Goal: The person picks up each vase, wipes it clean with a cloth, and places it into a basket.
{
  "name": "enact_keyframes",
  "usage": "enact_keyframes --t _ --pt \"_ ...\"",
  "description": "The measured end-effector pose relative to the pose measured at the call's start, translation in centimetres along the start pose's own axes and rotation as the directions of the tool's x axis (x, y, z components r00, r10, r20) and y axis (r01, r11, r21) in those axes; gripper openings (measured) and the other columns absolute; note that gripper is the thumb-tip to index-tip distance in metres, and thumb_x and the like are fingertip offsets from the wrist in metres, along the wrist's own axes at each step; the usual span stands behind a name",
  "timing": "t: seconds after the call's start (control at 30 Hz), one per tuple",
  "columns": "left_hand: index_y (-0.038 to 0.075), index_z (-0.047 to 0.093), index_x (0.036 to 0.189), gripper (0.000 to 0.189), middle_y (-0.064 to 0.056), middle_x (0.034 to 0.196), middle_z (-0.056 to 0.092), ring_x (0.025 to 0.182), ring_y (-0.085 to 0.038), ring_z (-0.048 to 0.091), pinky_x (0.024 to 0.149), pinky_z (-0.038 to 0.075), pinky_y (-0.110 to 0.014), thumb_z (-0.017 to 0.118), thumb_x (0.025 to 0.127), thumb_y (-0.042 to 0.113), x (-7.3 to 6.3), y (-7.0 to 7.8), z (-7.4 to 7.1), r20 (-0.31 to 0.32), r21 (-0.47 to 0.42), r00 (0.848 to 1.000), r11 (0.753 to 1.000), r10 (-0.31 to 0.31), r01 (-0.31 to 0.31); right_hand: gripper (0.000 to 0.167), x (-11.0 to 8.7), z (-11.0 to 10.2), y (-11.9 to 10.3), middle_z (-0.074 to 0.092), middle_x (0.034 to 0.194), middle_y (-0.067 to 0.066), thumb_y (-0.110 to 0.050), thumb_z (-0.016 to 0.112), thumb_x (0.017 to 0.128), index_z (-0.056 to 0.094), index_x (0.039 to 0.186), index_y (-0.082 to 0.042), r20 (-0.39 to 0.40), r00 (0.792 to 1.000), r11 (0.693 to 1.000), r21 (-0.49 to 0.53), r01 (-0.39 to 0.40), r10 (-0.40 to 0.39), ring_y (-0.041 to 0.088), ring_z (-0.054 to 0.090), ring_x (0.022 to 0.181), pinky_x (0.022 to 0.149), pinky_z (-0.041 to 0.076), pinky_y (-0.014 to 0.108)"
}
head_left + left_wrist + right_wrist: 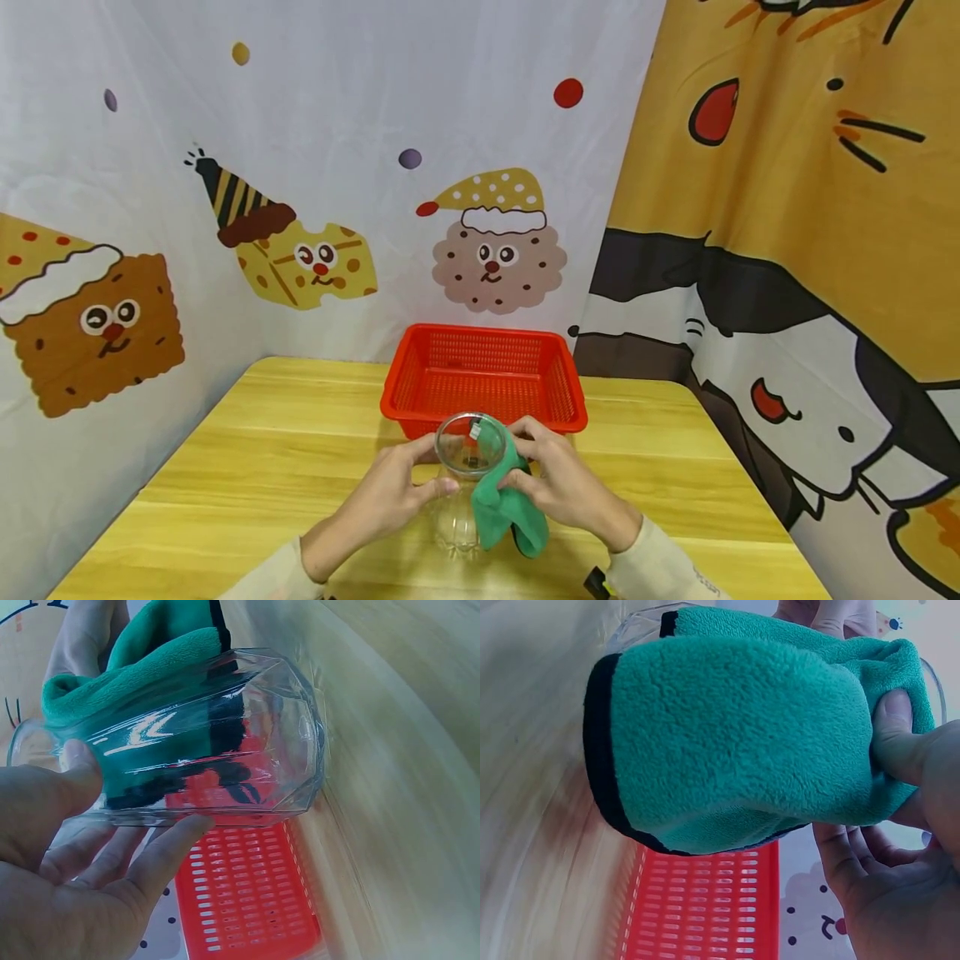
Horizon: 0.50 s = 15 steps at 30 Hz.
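Observation:
In the head view a clear glass vase with a faceted base is upright at the near middle of the table. Whether its base touches the tabletop I cannot tell. My left hand grips the vase's upper part from the left, with the thumb on the near side. A green plush cloth with a black edge hangs over the vase's right side and rim. Pinching this cloth at the rim is my right hand. Part of the cloth shows through the glass in the left wrist view.
Just behind the vase, a red plastic basket with slotted walls stands on the wooden table. White cloth with cartoon figures hangs at the back and left, and a patterned orange curtain at the right.

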<state>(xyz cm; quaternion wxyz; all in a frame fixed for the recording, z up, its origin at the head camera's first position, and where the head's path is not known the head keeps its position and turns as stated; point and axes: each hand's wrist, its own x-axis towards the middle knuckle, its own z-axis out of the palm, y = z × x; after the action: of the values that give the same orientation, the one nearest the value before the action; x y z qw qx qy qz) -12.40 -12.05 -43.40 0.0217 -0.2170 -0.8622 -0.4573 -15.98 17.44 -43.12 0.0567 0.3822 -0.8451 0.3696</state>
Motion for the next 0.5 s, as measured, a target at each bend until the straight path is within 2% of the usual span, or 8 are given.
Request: enact_keyframes --t 0.2,0.5 --pt "0.021 0.078 0.145 0.045 -0.010 0.139 0.086 0.137 -0.035 0.080 0.123 0.057 -0.072 0.090 0.103 0.029 -0.01 -0.23 0.02 0.007 -0.010 1.000 1.000 -0.010 0.010 0.027 0.02 0.12 0.09 0.071 0.135 -0.003 -0.014 0.091 0.102 0.088 0.129 -0.013 0.013 1.000 0.999 -0.030 0.016 -0.015 0.011 0.072 0.118 0.102 0.067 0.033" --pt "0.020 0.078 0.145 0.044 -0.010 0.139 0.086 0.137 -0.035 0.080 0.123 0.057 -0.072 0.090 0.103 0.027 0.04 -0.28 0.05 0.006 -0.017 1.000 1.000 -0.013 0.013 0.031 0.15 0.15 0.23 0.068 0.138 0.000 -0.019 0.092 0.102 0.086 0.130 -0.010 0.062 0.997 0.996 -0.084 0.040 -0.035 0.013 0.073 0.121 0.105 0.068 0.035"
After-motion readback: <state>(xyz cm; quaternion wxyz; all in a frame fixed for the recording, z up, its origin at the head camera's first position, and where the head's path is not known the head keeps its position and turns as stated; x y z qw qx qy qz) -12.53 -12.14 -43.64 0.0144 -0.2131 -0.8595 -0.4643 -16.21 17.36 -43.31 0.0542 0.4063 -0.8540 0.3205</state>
